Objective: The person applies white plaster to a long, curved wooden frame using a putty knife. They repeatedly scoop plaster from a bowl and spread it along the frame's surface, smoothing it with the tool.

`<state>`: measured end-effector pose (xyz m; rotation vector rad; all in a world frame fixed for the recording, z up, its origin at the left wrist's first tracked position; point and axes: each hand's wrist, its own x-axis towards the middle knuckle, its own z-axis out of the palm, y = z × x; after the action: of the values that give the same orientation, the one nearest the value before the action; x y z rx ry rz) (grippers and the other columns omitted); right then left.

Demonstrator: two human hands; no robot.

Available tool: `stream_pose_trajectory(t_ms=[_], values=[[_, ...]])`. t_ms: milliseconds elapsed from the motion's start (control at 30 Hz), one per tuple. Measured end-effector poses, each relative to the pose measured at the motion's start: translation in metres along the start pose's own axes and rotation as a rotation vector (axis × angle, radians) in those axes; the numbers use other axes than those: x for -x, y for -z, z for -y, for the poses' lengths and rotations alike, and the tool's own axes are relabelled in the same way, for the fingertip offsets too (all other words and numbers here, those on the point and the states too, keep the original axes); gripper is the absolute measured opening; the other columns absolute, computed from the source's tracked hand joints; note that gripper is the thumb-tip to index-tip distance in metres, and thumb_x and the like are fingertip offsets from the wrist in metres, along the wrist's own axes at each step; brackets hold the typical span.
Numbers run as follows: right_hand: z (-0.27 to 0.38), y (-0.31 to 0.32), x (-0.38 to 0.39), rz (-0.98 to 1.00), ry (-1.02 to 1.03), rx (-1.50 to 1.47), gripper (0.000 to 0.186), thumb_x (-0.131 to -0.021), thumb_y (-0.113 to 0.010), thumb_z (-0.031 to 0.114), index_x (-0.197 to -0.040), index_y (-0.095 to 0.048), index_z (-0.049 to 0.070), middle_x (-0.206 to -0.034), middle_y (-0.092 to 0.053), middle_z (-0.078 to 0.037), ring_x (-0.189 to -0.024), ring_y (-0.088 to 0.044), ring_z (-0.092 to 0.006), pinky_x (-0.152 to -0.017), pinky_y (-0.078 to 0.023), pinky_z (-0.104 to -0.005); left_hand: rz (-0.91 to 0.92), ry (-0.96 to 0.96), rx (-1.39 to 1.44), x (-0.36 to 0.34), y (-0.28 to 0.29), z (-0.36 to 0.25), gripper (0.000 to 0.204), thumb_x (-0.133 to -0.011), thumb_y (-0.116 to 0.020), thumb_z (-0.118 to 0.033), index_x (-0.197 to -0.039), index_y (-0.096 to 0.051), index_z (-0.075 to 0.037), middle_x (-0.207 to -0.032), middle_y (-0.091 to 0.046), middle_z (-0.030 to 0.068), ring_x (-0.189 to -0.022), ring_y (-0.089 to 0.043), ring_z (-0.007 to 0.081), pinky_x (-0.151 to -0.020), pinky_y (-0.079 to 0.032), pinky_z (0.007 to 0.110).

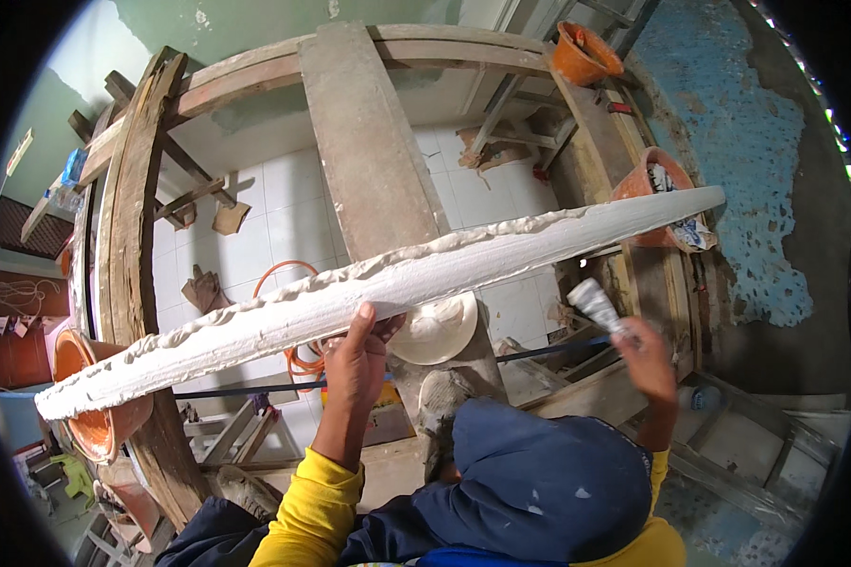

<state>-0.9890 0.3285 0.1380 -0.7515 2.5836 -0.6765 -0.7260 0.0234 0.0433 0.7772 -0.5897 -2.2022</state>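
A long white plaster moulding point(369, 302) stretches across the view, its right end higher in the picture than its left. Thick wet plaster runs in a lumpy ridge along its far edge. My left hand point(355, 364) grips it near the middle, thumb on top and fingers underneath, partly hidden. In my right hand point(648, 364) is a putty knife point(594, 300) smeared with white plaster, held apart from the moulding. Beneath the moulding, in front of my knees, a round pale bowl point(435, 335) holds some white paste, and the moulding covers its far rim.
Planks and beams form a scaffold around me, with a wide board point(364, 142) ahead and a rough timber point(128, 208) at left. Orange buckets stand at left point(99, 416), right point(645, 170) and far right point(584, 55). An orange hose point(288, 266) lies below on the tiled floor point(288, 203).
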Motion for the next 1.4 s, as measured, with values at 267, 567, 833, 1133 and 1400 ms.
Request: stream_pose_trajectory(t_ms=[267,567,833,1133,1400], values=[[0.117,-0.116,-0.037,0.165,0.529,0.490,0.013,-0.087,-0.066,0.014,-0.095,-0.069,0.004,-0.089,-0.068,-0.017,-0.086,-0.068,-0.0350,-0.073,-0.054,-0.0462,-0.060,0.056,0.003,0.002,-0.006,-0.005,0.042,-0.096,-0.069,-0.014,-0.133,-0.051,-0.008,-0.129,-0.062,0.0083,-0.116,-0.063,0.0224,-0.094,-0.054,0.045],[0.126,-0.179,-0.064,0.266,0.711,0.677,0.015,-0.077,-0.062,0.012,-0.069,-0.074,0.007,-0.073,-0.071,-0.019,-0.070,-0.072,-0.0334,-0.063,-0.055,-0.0439,0.240,0.004,-0.169,0.007,0.077,-0.004,0.054,-0.095,-0.072,-0.029,-0.139,-0.053,-0.004,-0.128,-0.065,0.0104,-0.118,-0.063,0.0233,-0.094,-0.052,0.037],[0.128,-0.198,-0.076,0.312,0.721,0.489,0.024,-0.081,-0.063,0.023,-0.087,-0.075,0.003,-0.087,-0.072,-0.021,-0.079,-0.072,-0.0357,-0.072,-0.056,-0.0444,-0.028,0.275,-0.436,0.004,0.106,0.028,0.082,-0.103,-0.024,-0.070,-0.147,-0.046,-0.004,-0.140,-0.057,0.0119,-0.130,-0.053,0.0239,-0.101,-0.044,0.043],[0.081,-0.200,-0.091,0.405,0.485,-0.098,0.025,-0.088,-0.067,0.025,-0.101,-0.076,0.006,-0.099,-0.075,-0.015,-0.091,-0.073,-0.0309,-0.082,-0.056,-0.0376,-0.025,0.309,-0.372,-0.002,0.110,0.025,0.076,-0.106,-0.022,-0.063,-0.146,-0.045,-0.003,-0.137,-0.060,0.0132,-0.126,-0.057,0.0249,-0.099,-0.046,0.041],[0.048,-0.191,-0.067,0.336,0.458,-0.415,0.025,-0.088,-0.072,0.019,-0.098,-0.073,-0.004,-0.093,-0.074,-0.018,-0.087,-0.073,-0.0279,-0.079,-0.054,-0.0354,-0.121,0.104,-0.352,-0.018,0.140,-0.002,0.036,-0.106,-0.045,-0.030,-0.127,-0.060,-0.005,-0.121,-0.069,0.0101,-0.108,-0.067,0.0214,-0.089,-0.053,0.038]])
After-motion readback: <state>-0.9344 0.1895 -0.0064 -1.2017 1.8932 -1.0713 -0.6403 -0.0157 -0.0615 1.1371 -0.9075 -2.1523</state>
